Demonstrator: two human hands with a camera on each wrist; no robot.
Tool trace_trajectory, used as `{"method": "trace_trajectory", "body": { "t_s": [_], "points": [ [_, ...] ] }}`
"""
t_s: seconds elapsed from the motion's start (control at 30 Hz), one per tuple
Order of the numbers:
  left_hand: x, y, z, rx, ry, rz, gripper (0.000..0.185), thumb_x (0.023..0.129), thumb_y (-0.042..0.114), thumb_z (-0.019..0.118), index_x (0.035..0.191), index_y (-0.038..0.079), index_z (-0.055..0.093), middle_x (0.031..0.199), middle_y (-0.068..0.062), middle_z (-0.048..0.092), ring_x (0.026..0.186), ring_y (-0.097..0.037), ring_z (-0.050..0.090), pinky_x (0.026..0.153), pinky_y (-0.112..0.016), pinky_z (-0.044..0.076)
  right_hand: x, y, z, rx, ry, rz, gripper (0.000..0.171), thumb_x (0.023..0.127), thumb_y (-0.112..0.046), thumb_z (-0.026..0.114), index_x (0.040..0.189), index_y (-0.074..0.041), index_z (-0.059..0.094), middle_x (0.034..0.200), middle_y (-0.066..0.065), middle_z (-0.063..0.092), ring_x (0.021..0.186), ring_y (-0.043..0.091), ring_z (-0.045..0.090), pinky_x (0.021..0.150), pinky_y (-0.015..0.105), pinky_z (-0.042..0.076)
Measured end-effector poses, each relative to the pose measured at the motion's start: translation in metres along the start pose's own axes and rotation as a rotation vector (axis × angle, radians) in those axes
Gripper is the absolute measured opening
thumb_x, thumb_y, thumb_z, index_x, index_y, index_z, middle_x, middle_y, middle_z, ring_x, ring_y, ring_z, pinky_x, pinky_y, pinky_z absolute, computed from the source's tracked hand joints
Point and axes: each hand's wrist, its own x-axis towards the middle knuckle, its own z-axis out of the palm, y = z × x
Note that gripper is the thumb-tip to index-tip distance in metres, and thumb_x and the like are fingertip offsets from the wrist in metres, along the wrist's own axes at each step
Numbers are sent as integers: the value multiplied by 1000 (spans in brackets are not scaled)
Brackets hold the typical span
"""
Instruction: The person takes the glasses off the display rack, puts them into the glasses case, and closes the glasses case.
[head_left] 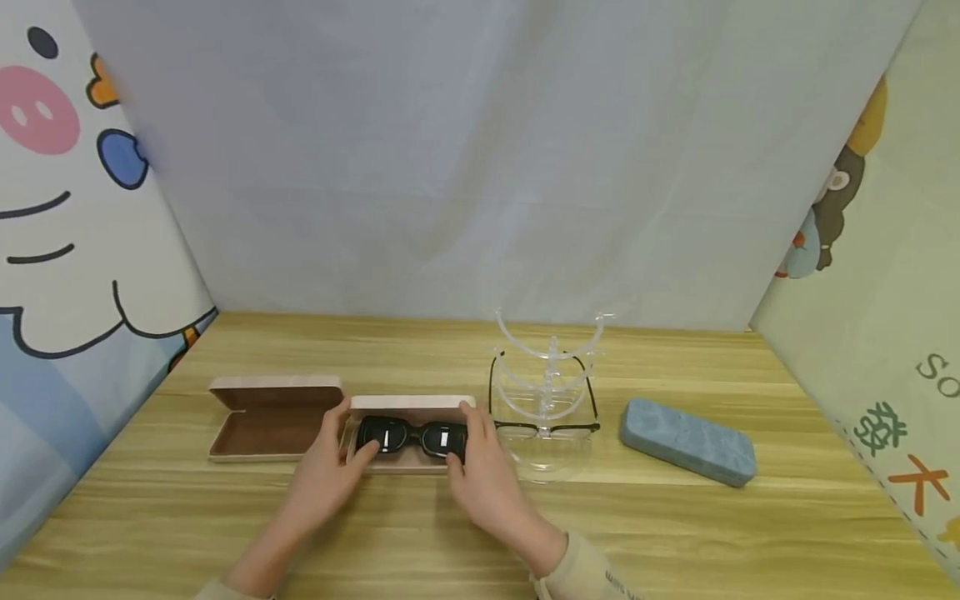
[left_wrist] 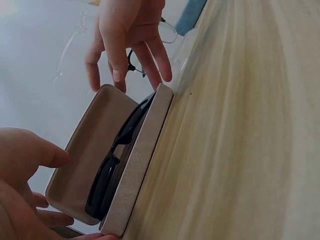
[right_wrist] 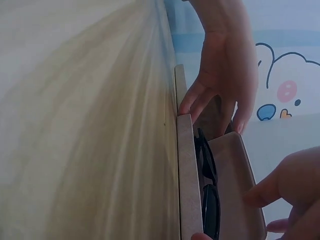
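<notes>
An open pale glasses case (head_left: 412,402) holds black sunglasses (head_left: 414,435), lenses facing up. My left hand (head_left: 327,471) grips its left end, with the fingers at the raised lid and the thumb low by the front. On the right end my right hand (head_left: 486,479) does likewise, index finger at the lid's corner and thumb by the sunglasses. In the left wrist view the sunglasses (left_wrist: 120,150) sit in the base below the upright lid. The right wrist view shows a finger of my right hand (right_wrist: 295,192) against the lid's inside.
A second open case (head_left: 273,417), brown inside, stands just left. To the right, a clear display stand (head_left: 551,379) carries dark-rimmed eyeglasses (head_left: 543,431) on a low tier. Further right lies a closed blue case (head_left: 686,440). A grey-white cloth (head_left: 450,167) hangs behind the wooden table (head_left: 405,550).
</notes>
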Motion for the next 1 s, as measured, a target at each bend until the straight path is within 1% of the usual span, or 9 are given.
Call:
{"method": "trace_trajectory", "body": {
  "t_s": [0.13,0.23,0.3,0.37,0.5,0.57,0.8,0.9,1.0],
  "points": [
    [-1,-2,1,-24,4,33,67,92,29,53,142,5,15,145,-24,23,120,-42,43,93,-47,43,0,2,1,-42,45,-28,68,81,-3,59,140,1,25,135,29,36,105,42,52,75,48,50],
    [-1,-3,2,-26,8,52,65,92,28,53,140,4,17,145,-25,24,118,-43,44,92,-47,44,0,2,0,-55,57,-32,68,82,-4,58,141,1,26,134,30,38,106,43,53,75,49,50],
    [-1,-4,3,-26,12,49,64,92,27,53,140,4,17,145,-24,24,117,-43,45,92,-47,44,0,2,-1,-45,53,-26,65,82,-5,59,140,2,29,134,30,38,107,44,52,79,50,49],
    [-2,-5,4,-34,15,48,64,92,26,53,140,4,18,146,-23,23,117,-44,45,92,-48,44,-1,1,0,-26,43,-14,64,83,-5,59,139,2,29,134,31,37,112,46,47,86,56,44],
    [-4,-5,6,-58,8,39,66,92,23,53,142,4,15,148,-22,17,114,-48,46,90,-49,44,-1,0,1,-11,29,2,64,84,-7,58,139,4,27,141,29,27,118,47,41,92,60,37],
    [-4,-5,7,-70,13,40,66,92,22,53,142,4,15,148,-23,17,115,-48,44,90,-50,44,-1,-1,1,-9,38,-8,63,85,-7,58,138,5,28,143,28,24,119,46,40,92,60,37],
    [-6,-3,3,-75,21,4,63,92,20,53,141,6,15,144,-28,22,112,-48,47,90,-49,44,-3,2,2,-13,81,-59,57,84,-1,57,135,4,34,139,24,32,113,38,49,76,45,50],
    [-6,-2,1,-74,21,7,72,92,21,53,145,10,6,145,-25,23,110,-47,49,90,-50,45,-3,3,2,-22,82,-58,59,84,0,57,137,2,32,140,22,32,115,36,48,78,43,50],
    [-6,-2,0,-52,33,20,75,91,21,54,147,13,5,145,-22,25,107,-46,52,87,-48,47,-3,3,2,-34,83,-61,60,83,1,57,138,2,32,140,21,33,110,35,52,74,38,52]
  ]
}}
